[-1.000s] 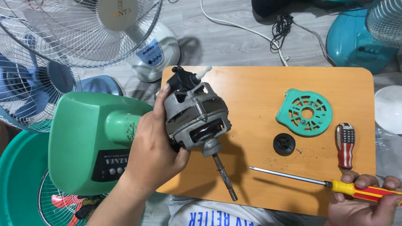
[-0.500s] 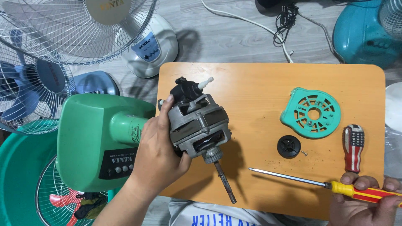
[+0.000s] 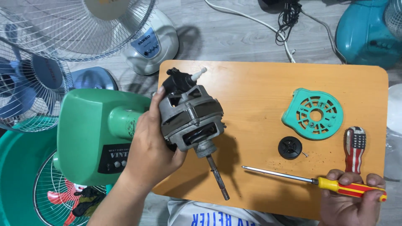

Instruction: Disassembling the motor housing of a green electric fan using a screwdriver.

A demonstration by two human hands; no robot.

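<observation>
While our left hand (image 3: 148,152) wraps around its housing, the fan motor (image 3: 190,119) sits tilted over the left part of the orange table (image 3: 255,96). Fingers clamp the grey metal casing from the left side; thumb tip shows at the top near the black plastic block with a white stub. The motor's shaft (image 3: 217,175) points down and toward us, threaded end just above the table's near edge. We cannot tell whether the motor's body rests on the tabletop or is held just off it.

Our right hand (image 3: 351,201) is at the near right corner of the table, fingers curled shut around the yellow-and-red handle of a screwdriver (image 3: 312,181). Its long metal blade lies nearly flat over the table, tip pointing left toward the shaft, well short of it.

Just beyond the blade: a small black round cap (image 3: 289,147) with a tiny screw (image 3: 305,154) beside it. Farther back, a teal vented cover plate (image 3: 313,114). To the right of the cap, a second, stubby screwdriver (image 3: 355,148) with a striped handle lies on the table.

Left of the motor, just beside our wrist, a green fan base (image 3: 90,134) with a dark button panel. Behind it, a white fan base (image 3: 153,42) and wire grilles (image 3: 37,79). A teal fan body (image 3: 366,33) and cables (image 3: 289,19) lie on the floor past the table.
</observation>
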